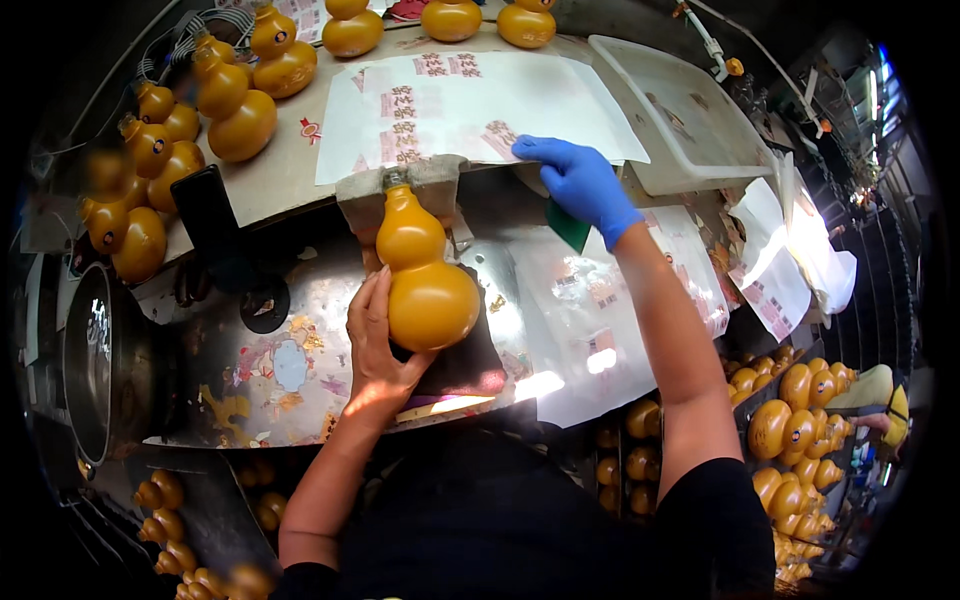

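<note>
Head view: bottle (432, 305) lies in the grey holder (360, 195), neck away from the worker. Left hand (378, 345) is wrapped round its lower bulb. Right hand (582, 182), blue-gloved, has fingertips by a label (498, 138) near the sheet's (570, 90) near edge; can't tell if pinching. I'd peel slow and flat, bottle kept from rolling. Count: one each of held bottle, holder, sheet, tray (715, 178); three far bottles (352, 35); left cluster (245, 125) overlaps, no firm count.
</note>
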Demonstrator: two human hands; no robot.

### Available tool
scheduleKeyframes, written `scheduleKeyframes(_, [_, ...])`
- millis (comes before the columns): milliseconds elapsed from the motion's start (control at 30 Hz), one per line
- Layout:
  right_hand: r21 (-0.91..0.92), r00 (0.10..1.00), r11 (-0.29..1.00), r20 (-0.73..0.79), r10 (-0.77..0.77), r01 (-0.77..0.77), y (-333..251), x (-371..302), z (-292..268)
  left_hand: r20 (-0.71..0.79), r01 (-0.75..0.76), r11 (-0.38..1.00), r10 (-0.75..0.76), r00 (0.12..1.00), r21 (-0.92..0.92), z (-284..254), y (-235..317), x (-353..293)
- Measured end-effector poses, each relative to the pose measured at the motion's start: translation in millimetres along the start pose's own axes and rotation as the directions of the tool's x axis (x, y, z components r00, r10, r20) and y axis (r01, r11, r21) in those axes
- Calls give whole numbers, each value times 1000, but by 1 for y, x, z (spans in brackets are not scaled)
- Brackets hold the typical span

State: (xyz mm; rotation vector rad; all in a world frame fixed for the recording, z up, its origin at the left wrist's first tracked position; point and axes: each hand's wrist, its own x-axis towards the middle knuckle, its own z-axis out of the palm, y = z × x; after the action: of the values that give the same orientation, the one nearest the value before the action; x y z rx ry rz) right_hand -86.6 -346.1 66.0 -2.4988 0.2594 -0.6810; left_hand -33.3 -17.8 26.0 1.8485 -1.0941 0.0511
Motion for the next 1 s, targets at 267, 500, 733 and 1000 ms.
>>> scheduleKeyframes(267, [906, 618, 155, 136, 774, -394, -14, -7, 71, 12, 1, 999, -1, 1000, 34, -1, -3, 1])
scheduleKeyframes(500, [908, 677, 353, -114, 727, -226, -18, -28, 61, -3, -16, 998, 16, 1000, 68, -9, 5, 1])
scheduleKeyframes(733, [648, 916, 685, 51, 398, -334, -81, -46, -14, -12, -12, 997, 13, 1000, 70, -7, -1, 0])
scheduleKeyframes(1000, [679, 823, 553, 567, 22, -483, -163, -49, -5, 29, 87, 993, -85, 996, -74, -10, 1, 0])
